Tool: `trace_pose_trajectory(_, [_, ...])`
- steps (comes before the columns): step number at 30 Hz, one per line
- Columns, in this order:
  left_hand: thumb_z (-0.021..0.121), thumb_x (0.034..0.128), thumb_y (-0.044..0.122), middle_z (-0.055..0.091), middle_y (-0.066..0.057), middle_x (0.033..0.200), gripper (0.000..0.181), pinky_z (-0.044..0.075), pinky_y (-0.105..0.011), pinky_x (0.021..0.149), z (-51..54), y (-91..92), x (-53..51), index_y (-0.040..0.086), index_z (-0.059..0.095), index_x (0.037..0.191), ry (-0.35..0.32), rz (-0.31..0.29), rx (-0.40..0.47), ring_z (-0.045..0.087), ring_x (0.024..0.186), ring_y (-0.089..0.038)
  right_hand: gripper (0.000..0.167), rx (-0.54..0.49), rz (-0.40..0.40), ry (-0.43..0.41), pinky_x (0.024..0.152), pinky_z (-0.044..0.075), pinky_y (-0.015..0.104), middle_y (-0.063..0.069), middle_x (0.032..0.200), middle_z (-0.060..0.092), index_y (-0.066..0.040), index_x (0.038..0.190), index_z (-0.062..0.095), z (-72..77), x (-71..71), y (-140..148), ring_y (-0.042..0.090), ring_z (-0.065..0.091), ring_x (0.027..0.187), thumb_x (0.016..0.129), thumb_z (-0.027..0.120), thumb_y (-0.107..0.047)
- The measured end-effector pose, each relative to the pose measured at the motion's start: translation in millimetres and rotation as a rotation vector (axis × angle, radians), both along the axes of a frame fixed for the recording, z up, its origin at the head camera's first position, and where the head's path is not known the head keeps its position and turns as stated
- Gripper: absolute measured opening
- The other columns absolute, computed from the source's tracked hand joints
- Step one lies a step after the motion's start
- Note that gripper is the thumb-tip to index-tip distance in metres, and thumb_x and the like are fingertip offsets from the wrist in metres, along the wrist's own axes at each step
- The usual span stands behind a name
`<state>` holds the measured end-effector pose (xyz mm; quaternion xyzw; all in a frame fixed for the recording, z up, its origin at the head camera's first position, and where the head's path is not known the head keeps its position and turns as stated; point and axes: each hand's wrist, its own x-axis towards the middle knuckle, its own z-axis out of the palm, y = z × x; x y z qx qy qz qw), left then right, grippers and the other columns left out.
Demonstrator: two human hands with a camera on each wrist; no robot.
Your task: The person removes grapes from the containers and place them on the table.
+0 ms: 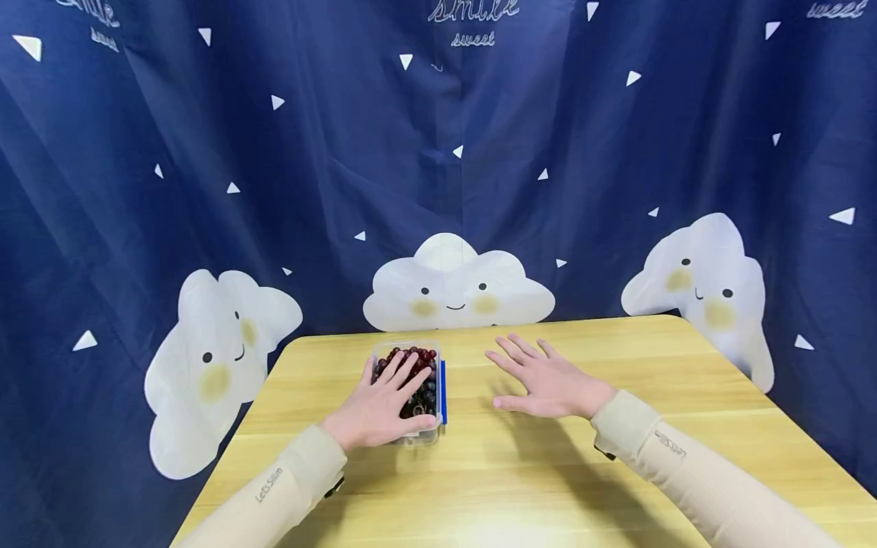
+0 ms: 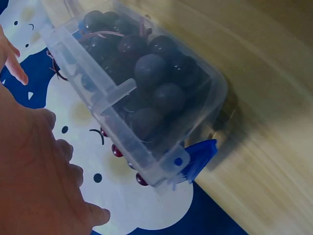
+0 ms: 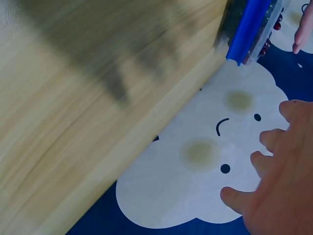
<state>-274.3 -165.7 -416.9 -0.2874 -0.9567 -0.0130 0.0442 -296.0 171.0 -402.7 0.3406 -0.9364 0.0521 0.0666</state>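
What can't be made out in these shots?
Head: some grapes, covered by the left hand.
Head: a black item at the left wrist, mostly hidden by the left sleeve.
Left wrist: deeper grapes, dimmed by the plastic container's cloudy wall.
Right wrist: the rest of the container, cut off by the top edge.

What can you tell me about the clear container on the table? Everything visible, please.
The container is rectangular with rounded corners, see-through and plastic-looking. No lid covers it; a blue flap is attached at its rim on the right side. It is filled with dark and reddish grapes, some rising above the rim. It stands upright on the wooden table, near the far edge. The left hand hovers over it, apparently without touching.
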Motion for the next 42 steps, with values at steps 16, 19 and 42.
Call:
trace_pose_trajectory(16, [0.048, 0.102, 0.053, 0.043, -0.016, 0.156, 0.067, 0.033, -0.058, 0.115, 0.6, -26.9, -27.7, 0.007, 0.046, 0.151, 0.007, 0.172, 0.27, 0.039, 0.146, -0.035, 0.059, -0.096, 0.01, 0.14, 0.106, 0.043, 0.052, 0.007, 0.134, 0.065, -0.012, 0.131, 0.066, 8.3, -9.9, -10, 0.028, 0.058, 0.129, 0.098, 0.053, -0.058])
trace_pose_trajectory(19, [0.057, 0.0995, 0.04, 0.058, -0.017, 0.142, 0.055, 0.043, -0.054, 0.107, -1.7, -33.1, -33.7, 0.004, 0.055, 0.142, 0.066, 0.208, 0.345, 0.054, 0.131, -0.037, 0.054, -0.106, 0.018, 0.157, 0.104, 0.046, 0.05, 0.007, 0.129, 0.068, -0.012, 0.127, 0.068, 8.9, -11.0, -11, 0.027, 0.06, 0.125, 0.098, 0.054, -0.055])
trace_pose_trajectory(42, [0.052, 0.0974, 0.037, 0.063, -0.016, 0.131, 0.049, 0.05, -0.055, 0.093, -24.5, -62.6, -57.7, 0.003, 0.06, 0.131, 0.012, 0.503, 0.409, 0.062, 0.116, -0.038, 0.052, -0.161, 0.025, 0.133, 0.1, 0.05, 0.047, 0.008, 0.125, 0.069, -0.01, 0.126, 0.069, 14.7, -6.3, -8, 0.028, 0.065, 0.117, 0.098, 0.057, -0.052])
